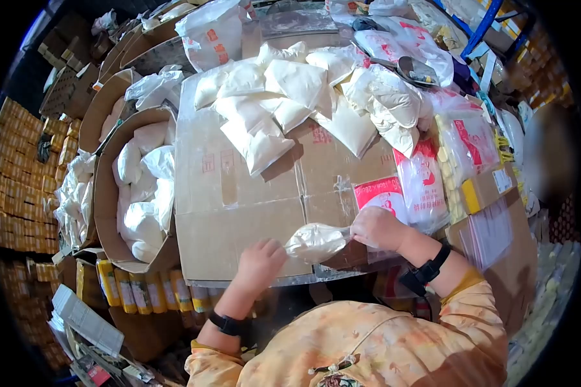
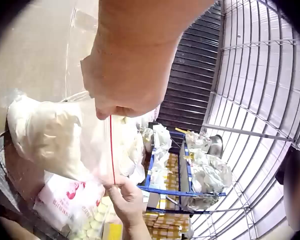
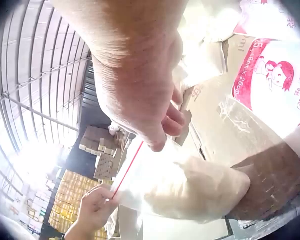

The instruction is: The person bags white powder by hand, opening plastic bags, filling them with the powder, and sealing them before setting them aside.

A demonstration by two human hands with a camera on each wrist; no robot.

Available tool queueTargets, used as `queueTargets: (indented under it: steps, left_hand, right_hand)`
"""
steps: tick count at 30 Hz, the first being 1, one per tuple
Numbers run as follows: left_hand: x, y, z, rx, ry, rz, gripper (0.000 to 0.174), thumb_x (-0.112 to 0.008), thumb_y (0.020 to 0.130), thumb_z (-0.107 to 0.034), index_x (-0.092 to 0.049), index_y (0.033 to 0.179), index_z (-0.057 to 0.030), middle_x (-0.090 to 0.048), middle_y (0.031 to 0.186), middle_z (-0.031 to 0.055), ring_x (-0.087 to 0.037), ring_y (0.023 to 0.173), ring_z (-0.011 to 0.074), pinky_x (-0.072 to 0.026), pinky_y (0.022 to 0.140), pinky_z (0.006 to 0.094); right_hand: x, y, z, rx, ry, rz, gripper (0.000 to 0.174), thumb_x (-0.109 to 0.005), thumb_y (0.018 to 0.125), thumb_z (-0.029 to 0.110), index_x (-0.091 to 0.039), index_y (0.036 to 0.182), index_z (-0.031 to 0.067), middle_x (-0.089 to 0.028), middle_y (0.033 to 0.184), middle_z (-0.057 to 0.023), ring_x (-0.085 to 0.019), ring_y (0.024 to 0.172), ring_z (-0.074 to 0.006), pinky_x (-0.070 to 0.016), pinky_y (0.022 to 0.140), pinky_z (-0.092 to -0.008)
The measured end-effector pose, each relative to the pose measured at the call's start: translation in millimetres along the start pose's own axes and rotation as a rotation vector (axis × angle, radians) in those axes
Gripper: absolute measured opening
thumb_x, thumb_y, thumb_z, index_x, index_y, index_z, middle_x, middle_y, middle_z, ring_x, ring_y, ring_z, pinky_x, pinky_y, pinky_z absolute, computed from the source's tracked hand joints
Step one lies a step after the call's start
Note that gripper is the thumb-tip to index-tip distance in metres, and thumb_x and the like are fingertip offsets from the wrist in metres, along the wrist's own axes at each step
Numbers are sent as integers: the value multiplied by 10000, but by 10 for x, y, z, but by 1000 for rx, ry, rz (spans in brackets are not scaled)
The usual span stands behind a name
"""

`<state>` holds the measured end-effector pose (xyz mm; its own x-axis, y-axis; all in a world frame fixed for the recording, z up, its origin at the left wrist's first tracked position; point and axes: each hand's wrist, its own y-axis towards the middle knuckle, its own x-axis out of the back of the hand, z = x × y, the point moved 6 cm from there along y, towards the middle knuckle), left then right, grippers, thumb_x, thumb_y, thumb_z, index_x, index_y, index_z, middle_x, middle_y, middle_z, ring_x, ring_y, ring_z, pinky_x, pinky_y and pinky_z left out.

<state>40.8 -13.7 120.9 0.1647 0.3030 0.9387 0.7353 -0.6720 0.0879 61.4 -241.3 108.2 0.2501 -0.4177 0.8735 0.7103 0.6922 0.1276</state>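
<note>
A clear bag of pale powder (image 1: 316, 242) (image 2: 47, 132) (image 3: 195, 190) is held at the near edge of the cardboard-covered table. In both wrist views a red line runs along its mouth edge. My left hand (image 1: 262, 264) (image 2: 130, 80) (image 3: 95, 207) pinches one end of that edge, fingertips at the red line. At the other end my right hand (image 1: 377, 229) (image 2: 127, 200) (image 3: 140, 100) pinches the edge between thumb and fingers. The powder fills the part of the bag away from the red line.
Filled powder bags (image 1: 297, 84) are heaped at the back of the cardboard (image 1: 239, 213). An open carton (image 1: 100, 213) of white bags stands left. Red-and-white printed packs (image 1: 423, 184) and a yellow-sided box (image 1: 474, 197) lie right; a metal scoop (image 1: 416, 71) rests at the back right.
</note>
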Motion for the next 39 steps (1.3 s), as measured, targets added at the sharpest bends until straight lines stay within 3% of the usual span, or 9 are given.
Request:
queueTargets:
  steps: [5,7,10,13,18,22,27,31,39]
  left_hand:
    - [71,-27,52,-8,-85,-102,143,-671,710,-99,-552,785,-71,-572,833,50,-546,792,252,-458,676,348]
    - [-77,-108,198,176,-253,-117,170,-689,714,-93,-561,821,-62,-570,900,60,-551,854,255,-459,732,349]
    - [-254,-153,324,376,-631,-204,222,-702,713,-82,-581,895,-47,-541,1052,101,-524,998,267,-441,831,361]
    - [-515,-134,354,394,-909,-96,352,-697,724,-70,-597,1061,-48,-442,1255,150,-437,1183,264,-376,967,344]
    - [-800,-55,355,402,-1087,-94,246,-572,787,25,-653,1004,-58,-499,1221,124,-510,1115,236,-414,926,314]
    - [-907,-102,429,458,-1059,-151,208,-520,826,11,-663,968,-39,-591,1098,83,-520,1100,216,-412,927,308]
    - [-1071,-144,568,750,-1562,-257,152,-505,883,-43,-622,965,8,-626,993,82,-558,996,172,-418,909,298]
    - [-983,-124,558,810,-1717,-322,111,-511,902,-63,-586,950,4,-631,972,84,-566,928,137,-434,868,283]
    - [-916,-250,633,727,-1564,-343,34,-562,871,-46,-577,878,-16,-640,898,61,-578,866,124,-451,813,263]
  right_hand:
    - [21,-1,-30,-121,178,-100,116,-634,731,137,-589,809,63,-580,832,-78,-563,790,-279,-460,738,-374]
    - [-113,-94,-194,-394,450,2,191,-656,726,97,-594,899,46,-582,945,-82,-566,898,-277,-454,816,-363]
    - [-350,-164,-286,-380,896,-166,400,-684,710,36,-567,1093,46,-538,1133,-91,-501,1096,-264,-390,951,-339]
    - [-626,-131,-218,-312,901,-13,567,-711,701,34,-501,1226,52,-478,1253,-93,-424,1197,-240,-311,1027,-330]
    - [-895,-135,-274,-362,868,-136,342,-586,870,128,-523,1181,-2,-553,1168,-130,-531,1075,-216,-415,920,-281]
    - [-902,-195,-342,-523,997,-225,232,-577,870,110,-590,1069,-9,-621,1039,-89,-567,996,-182,-427,888,-270]
    - [-1013,-244,-590,-897,1244,-317,95,-578,853,57,-637,834,-15,-652,843,-54,-597,807,-121,-451,793,-242]
    - [-970,-158,-596,-792,1328,-369,134,-575,868,108,-579,927,-12,-622,863,-45,-570,770,-90,-456,735,-246]
    - [-277,617,14,-301,227,-31,454,-697,706,207,-553,1116,74,-611,977,-109,-558,980,-276,-392,910,-408]
